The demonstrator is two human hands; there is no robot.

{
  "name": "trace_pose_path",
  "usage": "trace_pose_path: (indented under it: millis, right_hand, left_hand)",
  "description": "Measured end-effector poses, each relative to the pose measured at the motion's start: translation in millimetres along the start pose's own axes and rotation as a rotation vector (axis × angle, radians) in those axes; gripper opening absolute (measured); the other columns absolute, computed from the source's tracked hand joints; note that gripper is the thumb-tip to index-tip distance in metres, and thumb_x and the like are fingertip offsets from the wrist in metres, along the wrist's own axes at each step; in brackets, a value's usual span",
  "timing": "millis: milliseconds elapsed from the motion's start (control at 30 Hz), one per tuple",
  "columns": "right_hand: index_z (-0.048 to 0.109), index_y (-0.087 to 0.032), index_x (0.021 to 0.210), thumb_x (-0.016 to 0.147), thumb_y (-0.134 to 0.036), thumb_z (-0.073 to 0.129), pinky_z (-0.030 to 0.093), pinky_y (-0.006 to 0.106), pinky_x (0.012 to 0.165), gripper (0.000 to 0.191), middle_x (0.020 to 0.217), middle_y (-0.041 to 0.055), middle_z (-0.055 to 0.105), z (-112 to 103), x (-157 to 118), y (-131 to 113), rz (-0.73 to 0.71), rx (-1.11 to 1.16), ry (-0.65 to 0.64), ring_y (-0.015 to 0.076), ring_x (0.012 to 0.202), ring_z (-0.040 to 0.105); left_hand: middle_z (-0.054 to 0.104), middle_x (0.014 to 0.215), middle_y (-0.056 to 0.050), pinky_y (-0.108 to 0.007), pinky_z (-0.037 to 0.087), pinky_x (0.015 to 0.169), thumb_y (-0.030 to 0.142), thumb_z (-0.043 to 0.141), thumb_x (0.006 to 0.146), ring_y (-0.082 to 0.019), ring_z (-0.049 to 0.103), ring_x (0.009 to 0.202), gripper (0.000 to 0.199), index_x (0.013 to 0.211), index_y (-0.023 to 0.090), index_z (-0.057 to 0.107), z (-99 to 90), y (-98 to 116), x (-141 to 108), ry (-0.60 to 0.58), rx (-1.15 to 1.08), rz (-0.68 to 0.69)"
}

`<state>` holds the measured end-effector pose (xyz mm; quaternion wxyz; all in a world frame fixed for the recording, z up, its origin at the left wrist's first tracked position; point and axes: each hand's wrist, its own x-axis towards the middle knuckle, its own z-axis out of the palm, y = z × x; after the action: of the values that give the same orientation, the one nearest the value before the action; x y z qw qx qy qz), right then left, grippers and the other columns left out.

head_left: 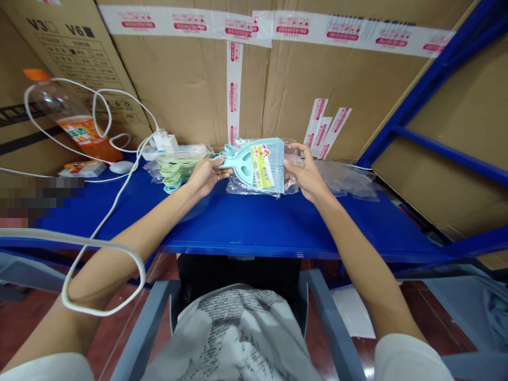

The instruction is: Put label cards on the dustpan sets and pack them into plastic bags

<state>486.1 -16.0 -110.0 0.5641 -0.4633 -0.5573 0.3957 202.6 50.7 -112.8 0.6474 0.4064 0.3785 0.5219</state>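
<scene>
A light blue small dustpan-and-brush set (243, 165) with a yellow-green label is held level just above the table. My left hand (207, 175) pinches its handle between thumb and fingers. At the other end, my right hand (305, 172) grips a clear plastic bag (291, 159) beside the straight edge of the set. More clear film shows beneath and around the set. Left of it, by my left wrist, lies a pile of pale green and blue sets (174, 168), partly under clear wrap.
Flat clear bags (345, 180) lie right of my right hand. A white cable (129, 185) loops over my left forearm from a white plug (164, 142). An orange drink bottle (81, 129) stands at the left. Cardboard (178, 79) walls the back; a blue frame (424, 84) is at the right.
</scene>
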Motion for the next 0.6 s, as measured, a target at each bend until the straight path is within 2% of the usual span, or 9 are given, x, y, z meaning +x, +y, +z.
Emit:
trace_pose_path:
  millis: [133, 300, 400, 500, 600]
  right_hand:
    - [0.050, -0.035, 0.127, 0.076, -0.034, 0.084, 0.060, 0.034, 0.052, 0.060, 0.085, -0.0028, 0.069, -3.7, -1.4, -6.3, 0.009, -0.032, 0.026, 0.0203, 0.062, 0.070]
    - [0.063, -0.029, 0.098, 0.072, -0.028, 0.081, 0.063, 0.032, 0.059, 0.032, 0.090, 0.0009, 0.067, 0.0, -8.4, -15.6, -0.023, -0.055, -0.040, 0.0205, 0.080, 0.068]
    - [0.070, -0.027, 0.090, 0.071, -0.030, 0.080, 0.064, 0.031, 0.061, 0.021, 0.093, 0.0021, 0.066, 2.8, -9.9, -18.6, -0.039, -0.015, -0.080, 0.0199, 0.085, 0.064]
    - [0.074, -0.024, 0.088, 0.072, -0.034, 0.083, 0.064, 0.032, 0.063, 0.020, 0.098, 0.0034, 0.066, 4.1, -9.4, -18.3, -0.066, -0.027, -0.088, 0.0202, 0.087, 0.064]
    - [0.066, -0.024, 0.085, 0.068, -0.034, 0.088, 0.063, 0.031, 0.060, 0.029, 0.100, 0.0025, 0.066, 4.9, -8.6, -15.0, -0.093, -0.034, -0.048, 0.0209, 0.088, 0.065]
  left_hand:
    - [0.075, 0.072, -0.010, -0.020, 0.057, 0.058, 0.010, 0.059, 0.108, -0.014, 0.072, 0.060, 0.024, 0.086, 0.009, 0.070, -2.7, -0.5, 2.2, 0.005, -0.025, 0.004]
    - [0.076, 0.073, -0.010, -0.019, 0.057, 0.058, 0.012, 0.063, 0.106, -0.014, 0.072, 0.060, 0.022, 0.087, 0.010, 0.071, -4.8, -2.4, 3.4, -0.015, -0.025, 0.021]
    - [0.075, 0.072, -0.010, -0.020, 0.057, 0.058, 0.012, 0.060, 0.107, -0.013, 0.071, 0.058, 0.024, 0.087, 0.008, 0.072, -4.9, -2.3, 3.2, -0.013, -0.011, 0.030]
    - [0.074, 0.070, -0.010, -0.020, 0.057, 0.057, 0.011, 0.058, 0.108, -0.013, 0.071, 0.058, 0.026, 0.086, 0.008, 0.071, -4.1, -2.1, 2.6, -0.009, 0.004, 0.031]
    - [0.075, 0.071, -0.010, -0.019, 0.057, 0.057, 0.012, 0.059, 0.108, -0.013, 0.072, 0.059, 0.026, 0.086, 0.008, 0.071, -3.5, -2.3, 2.4, -0.013, 0.003, 0.029]
